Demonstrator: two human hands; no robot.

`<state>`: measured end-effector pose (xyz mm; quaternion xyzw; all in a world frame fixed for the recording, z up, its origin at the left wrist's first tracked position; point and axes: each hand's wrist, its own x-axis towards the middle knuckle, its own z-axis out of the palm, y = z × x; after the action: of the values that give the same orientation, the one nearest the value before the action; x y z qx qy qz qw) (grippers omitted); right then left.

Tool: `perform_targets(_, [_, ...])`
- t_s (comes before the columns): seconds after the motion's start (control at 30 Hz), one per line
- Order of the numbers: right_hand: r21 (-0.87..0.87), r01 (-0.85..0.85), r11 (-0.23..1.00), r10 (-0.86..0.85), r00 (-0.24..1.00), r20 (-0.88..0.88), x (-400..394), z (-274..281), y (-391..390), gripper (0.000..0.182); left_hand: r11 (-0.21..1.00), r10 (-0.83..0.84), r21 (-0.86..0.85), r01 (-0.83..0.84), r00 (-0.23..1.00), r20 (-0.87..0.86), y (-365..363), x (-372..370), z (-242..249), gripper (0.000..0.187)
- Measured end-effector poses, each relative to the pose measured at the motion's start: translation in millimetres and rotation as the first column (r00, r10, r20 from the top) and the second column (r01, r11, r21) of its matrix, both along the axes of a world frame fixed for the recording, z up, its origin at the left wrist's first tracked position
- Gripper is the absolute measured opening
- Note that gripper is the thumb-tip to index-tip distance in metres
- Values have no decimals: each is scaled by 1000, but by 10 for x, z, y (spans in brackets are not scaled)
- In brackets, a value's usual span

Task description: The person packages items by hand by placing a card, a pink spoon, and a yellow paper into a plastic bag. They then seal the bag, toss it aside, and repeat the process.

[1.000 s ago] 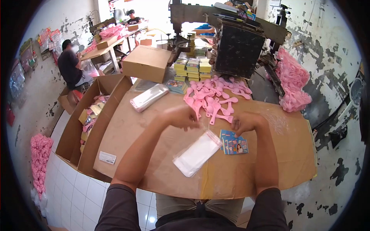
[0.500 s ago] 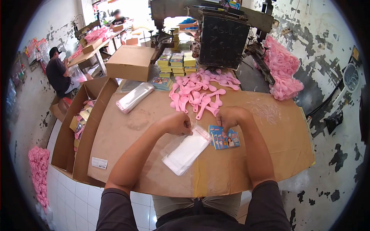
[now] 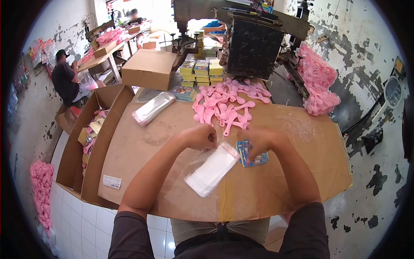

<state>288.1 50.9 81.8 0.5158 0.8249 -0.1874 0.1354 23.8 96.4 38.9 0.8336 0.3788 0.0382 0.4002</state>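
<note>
A stack of clear plastic bags (image 3: 211,170) lies slanted on the cardboard tabletop, its pinkish sealing strip toward the far end. My left hand (image 3: 202,137) is closed in a pinch right by that strip; what its fingertips hold is hidden. Over some blue printed cards (image 3: 258,159), fanned out to the right of the bags, hovers my right hand (image 3: 258,140), smeared by motion and covering part of them. Beyond both hands spreads a heap of pink plastic spoons (image 3: 226,108).
Another bundle of clear bags (image 3: 153,108) lies at the back left. Behind it stand a closed carton (image 3: 148,71) and card stacks (image 3: 202,69). An open long box (image 3: 105,142) flanks the left edge. A black machine (image 3: 254,45) rises at the back. A person (image 3: 65,80) sits at far left.
My right hand has lifted off the blue cards and blurs with motion. My left hand stays pinched beside the bag stack. The whole view has shifted slightly.
</note>
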Motion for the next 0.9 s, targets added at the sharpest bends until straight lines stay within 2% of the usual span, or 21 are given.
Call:
perform_targets(0.03, [-4,-10,1000,11,996,87,-65,35,-138,99,1000,-9,11,9,1000,-6,12,-7,-2,17])
perform_targets(0.13, [179,-85,980,89,996,-16,91,-237,-290,99,999,-22,29,22,1000,-10,22,-2,-47,18])
perform_targets(0.23, [193,-117,974,140,984,-109,212,-236,-210,96,997,-35,63,36,999,-7,57,-2,-63,18])
perform_targets(0.33, [111,-44,993,67,974,-218,326,-353,34,89,992,-58,113,55,998,26,47,-10,-52,19])
perform_targets(0.5, [199,-85,976,146,937,-319,403,-449,245,80,989,-78,133,70,996,54,45,13,-65,20])
perform_targets(0.63, [204,-6,979,95,898,-429,468,-434,214,68,997,-49,63,45,996,72,31,-6,-20,19])
perform_targets(0.73, [307,81,948,33,936,-349,573,-343,218,52,999,-50,-1,50,993,105,28,-25,35,18])
perform_targets(0.83, [210,154,966,-128,983,-133,642,-372,250,37,996,-45,-70,56,987,155,6,-28,113,15])
perform_targets(0.9, [276,192,942,-139,970,-201,647,-396,214,33,995,-43,-86,59,983,179,-12,-13,153,14])
